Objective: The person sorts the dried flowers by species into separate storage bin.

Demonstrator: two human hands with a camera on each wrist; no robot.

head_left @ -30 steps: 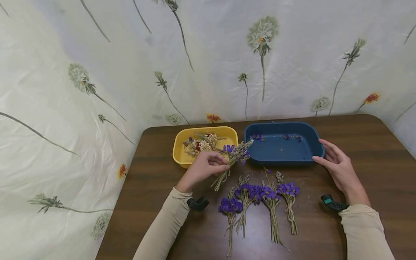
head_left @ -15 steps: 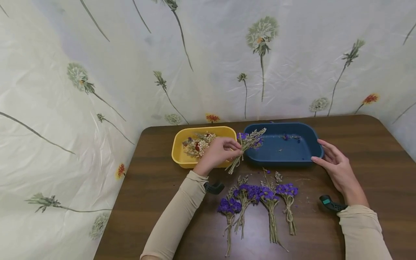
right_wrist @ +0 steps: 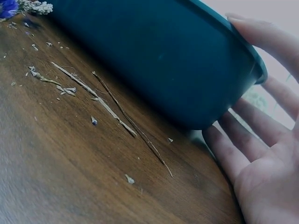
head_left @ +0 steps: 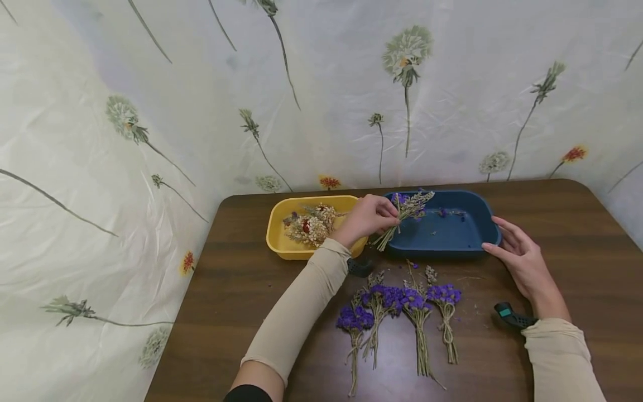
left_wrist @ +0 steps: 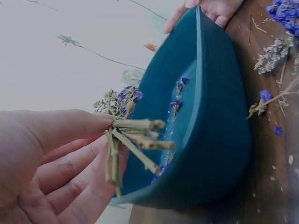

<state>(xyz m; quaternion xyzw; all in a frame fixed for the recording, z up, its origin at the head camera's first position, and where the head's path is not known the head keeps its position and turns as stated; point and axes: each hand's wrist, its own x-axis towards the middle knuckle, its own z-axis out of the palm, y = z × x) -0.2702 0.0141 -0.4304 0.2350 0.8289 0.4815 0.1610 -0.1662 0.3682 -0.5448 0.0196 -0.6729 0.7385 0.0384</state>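
My left hand (head_left: 369,216) pinches a small bunch of dried flowers (head_left: 410,205) between thumb and fingers, over the left end of the blue tray (head_left: 442,249). Purple blooms and grey-green sprigs point right; in the left wrist view the cut stems (left_wrist: 140,133) face the camera. My right hand (head_left: 522,259) touches the tray's right end, its thumb at the near corner and its fingers along the side. In the right wrist view the fingers (right_wrist: 254,140) look fairly straight against the tray's outer wall. A few purple bits (left_wrist: 176,105) lie inside the tray.
Left of the blue tray, a yellow tray (head_left: 275,245) holds cream and red dried flowers (head_left: 312,228). Several tied purple bunches (head_left: 421,304) lie in front on the wooden table (head_left: 226,312), amid loose stems and crumbs. Patterned sheeting hangs behind.
My left hand has carried the flower bunch right and away from me, from beside the yellow tray to over the blue tray's left end. My right hand stays at the tray's right end.
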